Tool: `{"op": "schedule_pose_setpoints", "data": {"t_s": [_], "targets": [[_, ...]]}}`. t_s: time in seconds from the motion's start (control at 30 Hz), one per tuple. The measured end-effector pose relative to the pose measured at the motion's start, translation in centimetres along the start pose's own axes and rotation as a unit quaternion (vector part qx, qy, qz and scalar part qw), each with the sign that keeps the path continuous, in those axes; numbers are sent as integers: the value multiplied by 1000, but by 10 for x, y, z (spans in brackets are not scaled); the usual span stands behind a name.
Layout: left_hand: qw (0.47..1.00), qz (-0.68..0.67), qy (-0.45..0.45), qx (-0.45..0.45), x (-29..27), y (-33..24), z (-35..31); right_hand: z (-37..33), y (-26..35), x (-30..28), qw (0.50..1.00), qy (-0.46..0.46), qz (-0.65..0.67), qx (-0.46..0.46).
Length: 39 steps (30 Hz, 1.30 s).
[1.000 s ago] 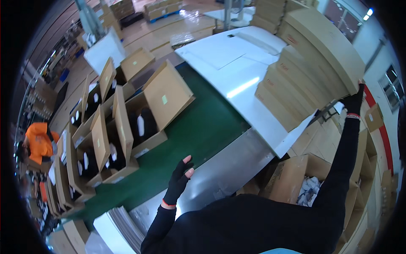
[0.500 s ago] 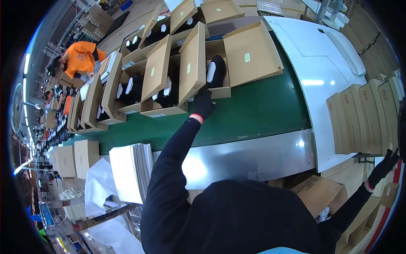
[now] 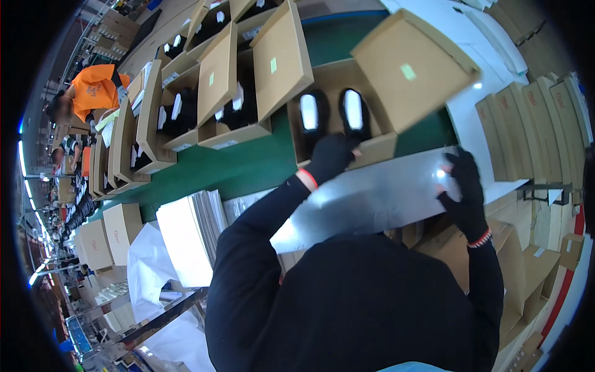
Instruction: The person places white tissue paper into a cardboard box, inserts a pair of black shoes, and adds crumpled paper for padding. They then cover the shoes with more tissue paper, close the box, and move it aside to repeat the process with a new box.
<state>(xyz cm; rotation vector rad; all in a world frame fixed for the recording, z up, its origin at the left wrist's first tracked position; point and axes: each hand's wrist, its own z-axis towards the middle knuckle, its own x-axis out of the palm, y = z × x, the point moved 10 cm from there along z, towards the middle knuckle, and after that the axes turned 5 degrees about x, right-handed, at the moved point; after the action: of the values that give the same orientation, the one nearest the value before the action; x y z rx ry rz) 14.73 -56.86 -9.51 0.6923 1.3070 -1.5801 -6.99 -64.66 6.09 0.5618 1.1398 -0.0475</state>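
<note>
An open brown shoe box point(image 3: 379, 149) stands at the right end of the row, its lid point(image 3: 414, 71) tilted back to the right. Inside lie two black shoes point(image 3: 316, 110) with white inserts showing in their openings. My left hand point(image 3: 333, 156), in a black glove with bare fingertips, grips the near wall of this box; part of its fingers is hidden behind the hand. To the right, over the metal strip point(image 3: 365, 208), my right hand point(image 3: 465, 195) hovers in a matching glove. Its fingers are spread and hold nothing.
More open shoe boxes point(image 3: 238, 135) with black shoes line the green belt point(image 3: 279, 158) to the left. Stacked closed boxes point(image 3: 533, 130) stand at the right. White sheets point(image 3: 189, 239) are piled near my left arm. A person in orange point(image 3: 96, 90) works at far left.
My left hand has drawn the rightmost shoe box nearer and to the right, away from its neighbour, so both shoes show. My right hand has come in from the far right toward the box.
</note>
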Motion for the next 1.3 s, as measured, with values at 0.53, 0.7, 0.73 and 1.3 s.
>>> {"op": "schedule_pose_setpoints", "data": {"t_s": [0.53,0.7,0.73,1.3], "targets": [[993,-29,-26,-110,-24,-21,-83,-89,-6,191,929,84,255,256],[980,-87,73,-164,16,-21,-74,-47,-26,206,940,130,165,269],[980,-108,39,-160,14,-19,-73,-45,-35,222,930,172,168,277],[882,-192,-263,-342,-218,12,-292,-11,-12,91,796,75,557,223]]}}
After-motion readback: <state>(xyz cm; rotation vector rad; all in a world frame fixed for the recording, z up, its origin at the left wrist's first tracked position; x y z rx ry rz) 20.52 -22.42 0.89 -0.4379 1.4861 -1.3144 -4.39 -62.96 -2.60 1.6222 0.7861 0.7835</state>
